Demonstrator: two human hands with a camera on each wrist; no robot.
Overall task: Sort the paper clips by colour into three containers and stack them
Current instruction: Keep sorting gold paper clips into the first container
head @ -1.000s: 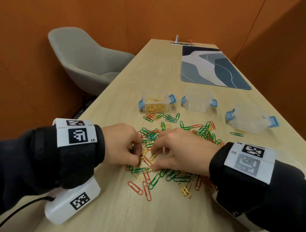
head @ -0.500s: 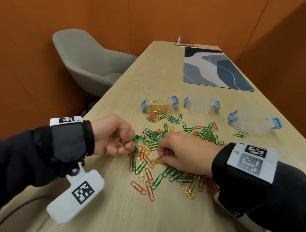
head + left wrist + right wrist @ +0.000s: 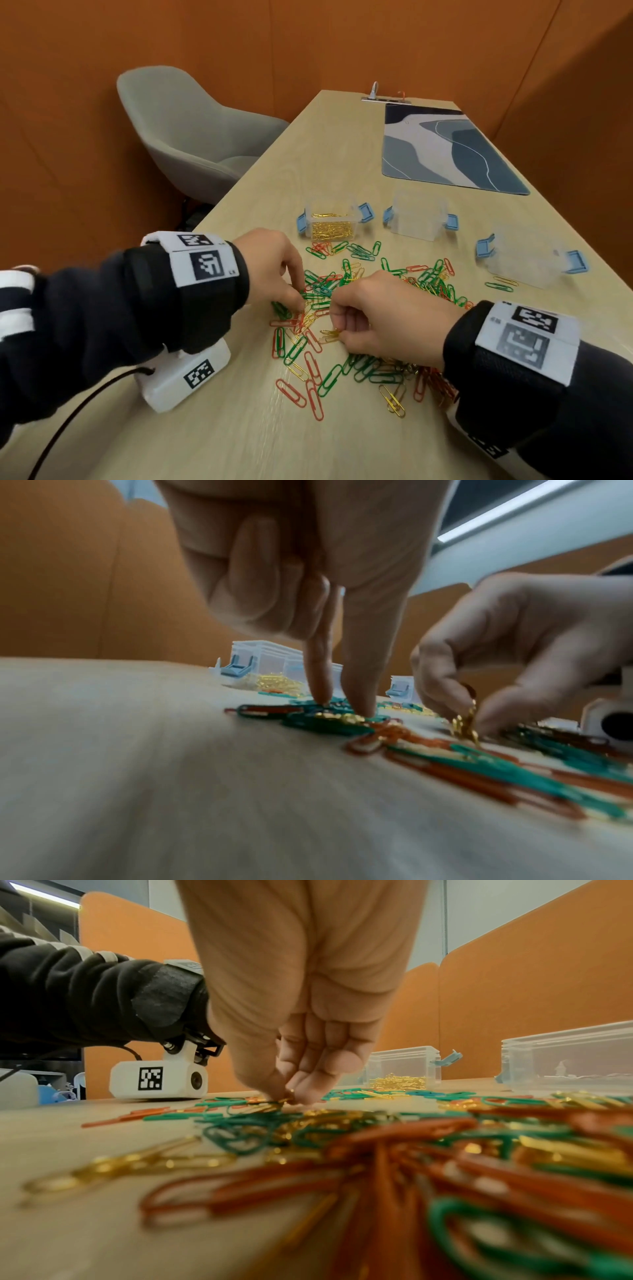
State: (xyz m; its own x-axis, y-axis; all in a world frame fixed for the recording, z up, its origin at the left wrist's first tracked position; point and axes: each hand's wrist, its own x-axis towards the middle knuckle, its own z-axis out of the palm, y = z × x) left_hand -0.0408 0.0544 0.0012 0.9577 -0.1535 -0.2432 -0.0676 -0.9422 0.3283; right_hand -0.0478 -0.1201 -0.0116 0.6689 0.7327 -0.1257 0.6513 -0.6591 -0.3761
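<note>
head view: right hand (image 3: pixel 383 317) pinching gold clips (image 3: pixel 330 335) amid the mixed pile (image 3: pixel 359 308) mid-table; gold box (image 3: pixel 331 219) beyond, toward the far edge. left wrist view: left hand (image 3: pixel 308 588) pressing two straight fingertips (image 3: pixel 356 696) onto clips. right wrist view: likely gathering gold, then carrying it to that box; wooden table (image 3: pixel 68 1231), orange partitions.

You see no readable words here: only black-and-white square code markers on your wristbands (image 3: pixel 205 265) and on the wrist camera housing (image 3: pixel 158 1078).
</note>
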